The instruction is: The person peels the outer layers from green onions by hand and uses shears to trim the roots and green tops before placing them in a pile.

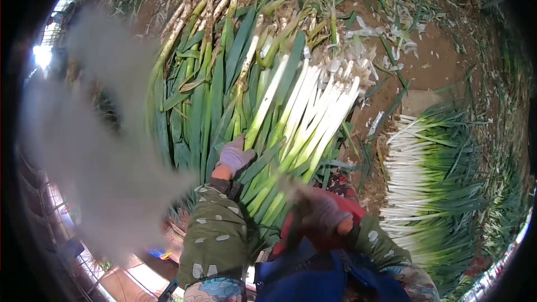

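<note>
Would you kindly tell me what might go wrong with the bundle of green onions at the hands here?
The bundle of green onions is long and fans out past the left hand, so stalks may slip onto the dirt. The right hand is blurred, so its grip cannot be judged and may be loose.

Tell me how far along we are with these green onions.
Done: a neat stack of peeled green onions lies at right, with peelings scattered on the soil. In hand: a clean white-stalked bundle under the left hand and the blurred right hand. Remaining: dirty unpeeled onions behind.
</note>
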Available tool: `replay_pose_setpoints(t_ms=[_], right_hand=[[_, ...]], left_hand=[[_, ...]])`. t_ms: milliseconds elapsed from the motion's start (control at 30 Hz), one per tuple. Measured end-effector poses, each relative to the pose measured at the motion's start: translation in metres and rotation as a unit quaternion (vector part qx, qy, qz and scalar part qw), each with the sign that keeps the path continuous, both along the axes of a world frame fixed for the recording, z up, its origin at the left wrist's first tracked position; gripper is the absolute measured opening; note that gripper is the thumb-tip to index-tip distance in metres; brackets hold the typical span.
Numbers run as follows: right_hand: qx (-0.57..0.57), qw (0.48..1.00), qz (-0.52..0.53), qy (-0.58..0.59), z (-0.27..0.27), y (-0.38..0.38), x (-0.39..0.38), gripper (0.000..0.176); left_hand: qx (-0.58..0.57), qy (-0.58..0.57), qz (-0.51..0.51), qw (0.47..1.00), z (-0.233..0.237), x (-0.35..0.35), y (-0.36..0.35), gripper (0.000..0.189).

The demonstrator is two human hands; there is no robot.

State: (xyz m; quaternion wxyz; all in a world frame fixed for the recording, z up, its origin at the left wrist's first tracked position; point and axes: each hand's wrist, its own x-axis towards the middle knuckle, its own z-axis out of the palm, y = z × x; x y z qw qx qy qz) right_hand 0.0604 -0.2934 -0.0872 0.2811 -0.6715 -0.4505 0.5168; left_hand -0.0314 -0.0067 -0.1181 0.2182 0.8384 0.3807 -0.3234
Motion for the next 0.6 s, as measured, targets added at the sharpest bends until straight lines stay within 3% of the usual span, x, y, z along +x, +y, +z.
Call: replay_pose_setpoints(t_ms=[67,100,133,167,200,233,333,400,467,533,600], right_hand=[[0.027,0.976,-0.196,0.093,0.003,0.016,0.021,0.083],[0.035,0.963,-0.241,0.115,0.009,0.018,0.022,0.088],[0.044,0.948,-0.285,0.137,0.016,0.019,0.024,0.093],[0.018,0.978,-0.165,0.128,0.027,0.011,0.013,0.079],[0.025,0.986,-0.132,0.102,0.038,0.013,0.010,0.079],[0.033,0.992,-0.099,0.074,0.049,0.014,0.006,0.079],[0.116,0.986,-0.070,-0.095,0.084,0.032,0.024,0.069],[0.147,0.973,-0.065,-0.166,0.082,0.025,0.019,0.065],[0.002,0.992,-0.081,0.093,0.042,-0.003,-0.012,0.053],[-0.019,0.987,-0.115,0.112,0.018,-0.003,-0.016,0.048],[0.067,0.986,-0.146,-0.046,0.019,0.019,0.015,0.044]], left_hand=[[-0.104,-0.161,0.092,0.977,-0.012,-0.018,0.004,0.073],[-0.163,-0.145,0.169,0.961,0.005,-0.007,-0.002,0.078],[-0.161,-0.144,0.171,0.961,0.006,-0.010,-0.002,0.078],[-0.280,-0.195,0.247,0.907,0.006,-0.014,-0.002,0.081],[-0.391,-0.245,0.316,0.829,0.006,-0.014,-0.002,0.084],[-0.390,-0.247,0.318,0.828,0.007,-0.014,-0.003,0.084],[-0.493,-0.242,0.379,0.745,0.013,-0.015,-0.005,0.092],[-0.475,-0.273,0.369,0.751,0.005,-0.020,-0.009,0.095],[-0.493,-0.299,0.351,0.738,-0.005,-0.026,-0.001,0.093],[-0.524,-0.288,0.346,0.723,0.003,-0.027,-0.004,0.092],[-0.521,-0.295,0.369,0.711,-0.002,-0.021,-0.004,0.091]])
